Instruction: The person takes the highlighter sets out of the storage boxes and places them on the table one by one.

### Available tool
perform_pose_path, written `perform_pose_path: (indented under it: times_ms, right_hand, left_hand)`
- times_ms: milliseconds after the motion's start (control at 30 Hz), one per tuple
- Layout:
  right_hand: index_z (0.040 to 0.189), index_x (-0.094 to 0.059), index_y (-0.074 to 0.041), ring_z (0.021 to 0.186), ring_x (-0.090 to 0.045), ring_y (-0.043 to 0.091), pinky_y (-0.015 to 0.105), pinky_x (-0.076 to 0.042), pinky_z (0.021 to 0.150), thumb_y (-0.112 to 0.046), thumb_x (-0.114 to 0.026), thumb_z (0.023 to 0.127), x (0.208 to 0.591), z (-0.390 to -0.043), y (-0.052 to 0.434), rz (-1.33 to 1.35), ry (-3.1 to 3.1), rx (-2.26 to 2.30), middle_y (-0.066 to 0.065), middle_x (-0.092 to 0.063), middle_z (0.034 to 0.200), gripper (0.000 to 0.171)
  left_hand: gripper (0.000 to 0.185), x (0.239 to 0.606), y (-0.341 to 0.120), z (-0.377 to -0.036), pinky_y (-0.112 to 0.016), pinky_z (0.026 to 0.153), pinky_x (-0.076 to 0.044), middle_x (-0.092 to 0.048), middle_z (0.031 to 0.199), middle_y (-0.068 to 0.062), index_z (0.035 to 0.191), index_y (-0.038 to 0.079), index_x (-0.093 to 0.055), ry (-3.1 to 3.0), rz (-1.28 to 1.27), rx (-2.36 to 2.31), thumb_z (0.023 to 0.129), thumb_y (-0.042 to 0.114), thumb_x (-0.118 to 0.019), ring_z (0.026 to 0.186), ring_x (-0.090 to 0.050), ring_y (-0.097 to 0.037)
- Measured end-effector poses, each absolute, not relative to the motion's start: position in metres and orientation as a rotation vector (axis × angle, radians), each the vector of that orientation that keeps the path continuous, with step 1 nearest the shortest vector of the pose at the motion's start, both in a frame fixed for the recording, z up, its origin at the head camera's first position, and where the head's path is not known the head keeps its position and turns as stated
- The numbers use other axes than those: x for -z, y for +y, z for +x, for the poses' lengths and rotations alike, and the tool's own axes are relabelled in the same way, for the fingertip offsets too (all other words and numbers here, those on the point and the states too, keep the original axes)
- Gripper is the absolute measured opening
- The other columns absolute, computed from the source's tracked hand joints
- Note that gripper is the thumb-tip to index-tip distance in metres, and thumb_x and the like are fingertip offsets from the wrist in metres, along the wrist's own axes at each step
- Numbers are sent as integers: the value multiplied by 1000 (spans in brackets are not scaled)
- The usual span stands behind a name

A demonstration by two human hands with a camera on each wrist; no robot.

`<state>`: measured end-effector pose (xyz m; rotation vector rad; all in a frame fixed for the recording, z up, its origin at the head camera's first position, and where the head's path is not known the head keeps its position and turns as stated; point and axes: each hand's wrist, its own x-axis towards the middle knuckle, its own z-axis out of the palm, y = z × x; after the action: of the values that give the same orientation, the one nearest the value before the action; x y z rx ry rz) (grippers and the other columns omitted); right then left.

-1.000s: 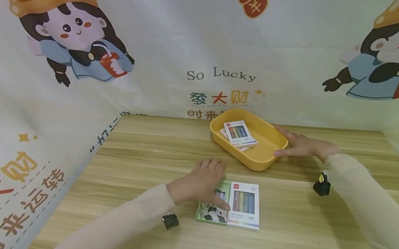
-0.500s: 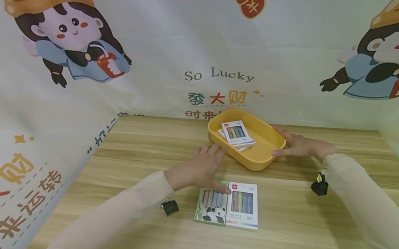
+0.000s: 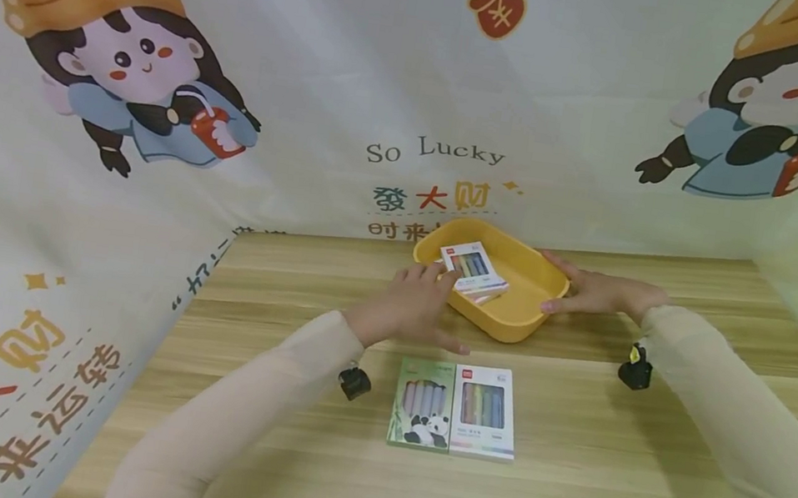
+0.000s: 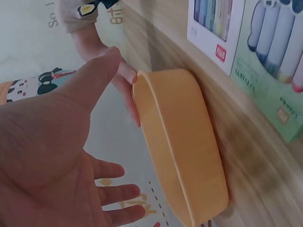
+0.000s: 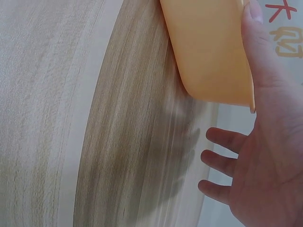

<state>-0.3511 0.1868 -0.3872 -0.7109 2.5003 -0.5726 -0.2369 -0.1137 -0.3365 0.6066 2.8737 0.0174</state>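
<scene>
Fingers of my left hand (image 3: pixel 409 309) have left the green panda-printed pen box (image 3: pixel 423 404) and now sit farther off, straight and slightly apart, just at the near-left wall of the shallow yellow plastic tray (image 3: pixel 510 324); I cannot tell whether they touch it yet. A second ago that hand lay on the green box; half a second ago only its fingertips were over the box's far edge. The box stays where it was on the pale wooden table (image 3: pixel 580 483), touching the white rainbow-pen box (image 3: pixel 485 412) to its right. My right hand (image 3: pixel 601 292) has not moved: thumb on the tray's right rim, fingers spread along its outer wall. Inside the tray, two white pen boxes (image 3: pixel 473 271) lie stacked. I judge both hands are now bracketing the tray.
</scene>
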Motion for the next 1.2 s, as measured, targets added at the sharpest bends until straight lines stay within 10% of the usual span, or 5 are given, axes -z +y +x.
perform_pose_path:
  times_ms: [1200]
  right_hand:
    - [160, 7, -15, 150, -11, 52, 69, -17, 119, -56, -63, 90, 387, -350, 186, -730, 2483, 600, 26, -1, 165, 106]
  left_hand:
    - [107, 310, -106, -297, -51, 126, -19, -18, 164, -16, 158, 11, -17, 2775, 459, -42, 82, 71, -62, 151, -20, -37]
